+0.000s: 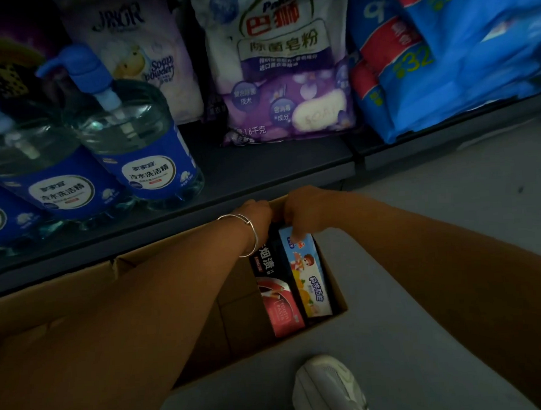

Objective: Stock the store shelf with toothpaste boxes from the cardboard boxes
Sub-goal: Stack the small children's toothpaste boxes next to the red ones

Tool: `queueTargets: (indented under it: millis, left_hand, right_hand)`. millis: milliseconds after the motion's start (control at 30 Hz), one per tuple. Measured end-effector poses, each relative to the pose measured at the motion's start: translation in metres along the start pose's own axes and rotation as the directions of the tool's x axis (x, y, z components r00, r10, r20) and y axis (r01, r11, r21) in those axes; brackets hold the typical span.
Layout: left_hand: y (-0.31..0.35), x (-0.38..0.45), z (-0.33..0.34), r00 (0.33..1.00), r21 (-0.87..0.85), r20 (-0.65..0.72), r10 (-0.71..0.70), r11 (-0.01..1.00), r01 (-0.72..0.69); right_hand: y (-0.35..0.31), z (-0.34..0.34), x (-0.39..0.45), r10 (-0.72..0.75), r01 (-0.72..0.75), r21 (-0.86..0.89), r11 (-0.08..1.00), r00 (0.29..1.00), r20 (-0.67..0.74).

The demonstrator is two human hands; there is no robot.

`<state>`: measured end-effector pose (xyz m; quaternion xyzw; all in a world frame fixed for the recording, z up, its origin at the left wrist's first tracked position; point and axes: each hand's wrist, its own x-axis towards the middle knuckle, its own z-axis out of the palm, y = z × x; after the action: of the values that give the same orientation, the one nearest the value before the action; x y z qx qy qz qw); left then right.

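An open cardboard box stands on the floor against the bottom shelf. Inside it, along its right wall, lie two toothpaste boxes: a black and red one and a blue and white one with a cartoon child. Both my hands reach into the far end of the box. My left hand, with a silver bangle at the wrist, is at the top end of the black and red box, fingers curled down out of sight. My right hand grips the top end of the blue and white box.
The dark bottom shelf carries clear pump bottles of dish liquid at the left, bags of soap powder in the middle and blue packs at the right. A white shoe stands on the grey floor.
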<state>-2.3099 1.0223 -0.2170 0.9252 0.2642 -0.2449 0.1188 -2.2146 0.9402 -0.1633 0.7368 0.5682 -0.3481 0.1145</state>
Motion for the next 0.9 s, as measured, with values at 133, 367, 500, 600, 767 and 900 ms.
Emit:
queueTargets:
  millis: [133,367,500,600,767,900]
  left_hand:
    - [0.016,-0.002,-0.009,0.999,0.015,0.05,0.001,1.0,-0.001]
    - [0.031,0.012,0.003,0.992,0.147,0.107,0.063,0.986,-0.078]
    - [0.038,0.025,0.013,0.976,0.225,0.21,0.052,0.969,-0.1]
    - [0.045,0.032,0.017,0.963,0.303,0.268,0.01,0.948,-0.094]
    - [0.056,0.031,0.013,0.945,0.287,0.325,0.038,0.948,-0.136]
    - [0.061,0.037,0.016,0.928,0.219,0.371,0.02,0.97,-0.108]
  right_hand:
    - [0.016,-0.012,-0.005,0.024,-0.02,0.083,0.996,0.999,-0.046]
    - [0.041,-0.018,-0.006,0.081,-0.061,0.411,0.91,0.996,-0.032]
    - [0.05,-0.016,0.003,0.109,-0.112,0.51,0.853,0.993,0.037]
    - [0.056,-0.014,0.007,0.127,-0.146,0.558,0.817,0.989,0.072]
    - [0.064,-0.012,0.011,0.116,-0.158,0.57,0.806,0.987,0.11]
    - [0.069,-0.01,0.012,0.112,-0.162,0.572,0.804,0.986,0.122]
